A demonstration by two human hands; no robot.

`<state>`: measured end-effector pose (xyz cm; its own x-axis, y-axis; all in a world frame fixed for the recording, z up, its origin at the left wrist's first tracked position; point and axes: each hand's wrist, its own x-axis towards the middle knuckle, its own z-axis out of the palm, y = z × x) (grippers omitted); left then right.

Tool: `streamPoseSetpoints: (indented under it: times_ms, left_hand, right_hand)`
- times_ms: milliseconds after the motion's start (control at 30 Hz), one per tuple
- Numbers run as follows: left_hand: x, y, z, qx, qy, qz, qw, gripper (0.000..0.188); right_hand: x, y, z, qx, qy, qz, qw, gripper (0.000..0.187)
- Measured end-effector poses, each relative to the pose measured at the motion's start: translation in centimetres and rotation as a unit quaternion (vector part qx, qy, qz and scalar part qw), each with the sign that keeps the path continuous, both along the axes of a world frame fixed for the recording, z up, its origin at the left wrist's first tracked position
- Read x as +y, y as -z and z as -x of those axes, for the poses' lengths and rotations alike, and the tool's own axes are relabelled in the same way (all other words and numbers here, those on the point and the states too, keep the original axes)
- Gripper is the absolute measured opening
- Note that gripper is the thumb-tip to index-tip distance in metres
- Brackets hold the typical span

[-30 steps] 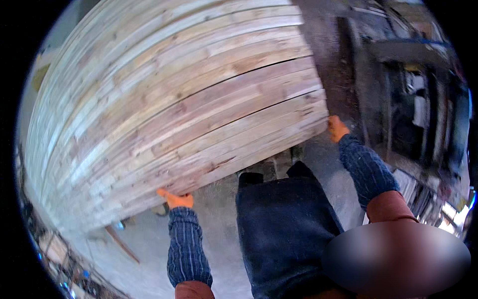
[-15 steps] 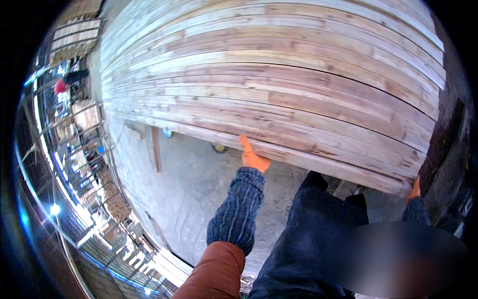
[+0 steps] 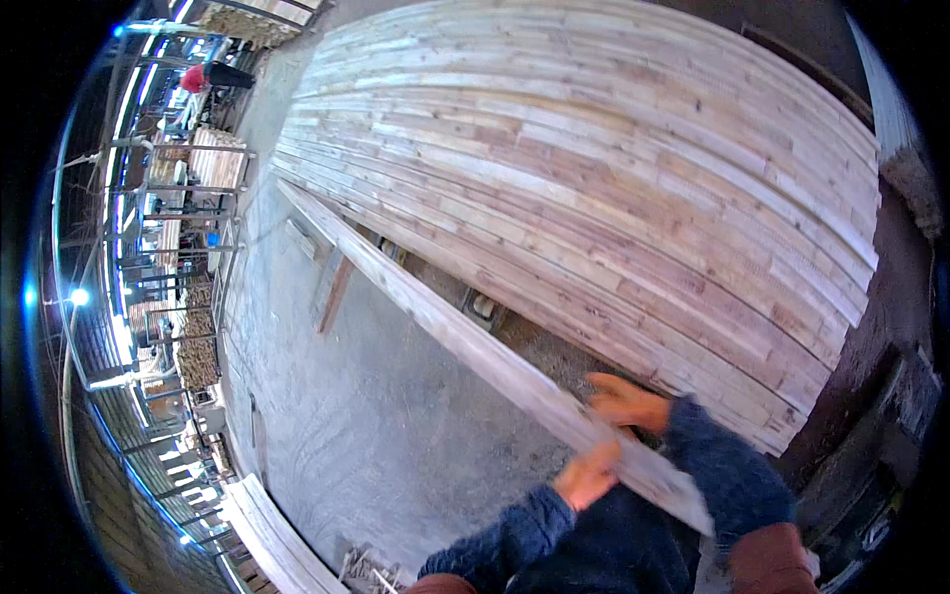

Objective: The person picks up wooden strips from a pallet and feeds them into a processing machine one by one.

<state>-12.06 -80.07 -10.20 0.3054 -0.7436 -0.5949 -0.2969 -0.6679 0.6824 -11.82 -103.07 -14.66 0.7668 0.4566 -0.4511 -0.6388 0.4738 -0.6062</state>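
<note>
We have a long wooden board (image 3: 485, 358) in our hands, angled along the near edge of a wide layer of boards (image 3: 614, 198). Its far end lies close to the layer's left corner; toward us a gap opens between the two, and its near end reaches past our hands in front of our dark trousers (image 3: 604, 544). Our left hand (image 3: 588, 477) has its fingers closed over the board's near edge. Our right hand (image 3: 633, 404) is at the opposite edge, fingers bent and slightly spread; blur leaves us unable to tell whether they grip. Below the board we see the grey floor (image 3: 396, 416), with a brown strip of wood (image 3: 336, 295) on it. Near the floor's far left edge, a person in a red top (image 3: 195, 78) bends over.
</note>
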Motion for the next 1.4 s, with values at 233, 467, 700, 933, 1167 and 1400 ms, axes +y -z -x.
streamPoseSetpoints:
  times_ms: [233,467,700,933,1167,1400]
  left_hand:
    - [1.1,-7.1,3.6,0.458,-0.141,0.014,0.878,0.045]
    - [-5.6,-21.2,-21.6,-0.190,0.206,0.203,0.938,0.057]
    - [-9.0,-12.7,-27.6,0.058,0.581,-0.049,0.810,0.113]
    - [-4.3,-15.9,-19.0,-0.185,0.552,-0.047,0.812,0.099]
    - [-1.8,-21.1,-10.0,-0.275,0.508,0.004,0.816,0.071]
    - [-5.0,-28.6,-1.2,-0.436,0.508,-0.016,0.743,0.079]
  right_hand:
    - [7.3,-6.8,-4.4,-0.031,-0.006,0.145,0.989,0.111]
    - [-2.8,-17.9,14.7,0.148,-0.033,0.149,0.977,0.108]
    - [-6.1,-30.0,26.8,0.135,-0.042,0.247,0.959,0.105]
    - [-2.1,-29.5,33.4,0.018,-0.057,0.465,0.883,0.102]
    - [-0.5,-31.3,43.6,-0.049,0.015,0.585,0.809,0.104]
    - [-0.4,-34.0,52.1,-0.093,0.057,0.687,0.719,0.105]
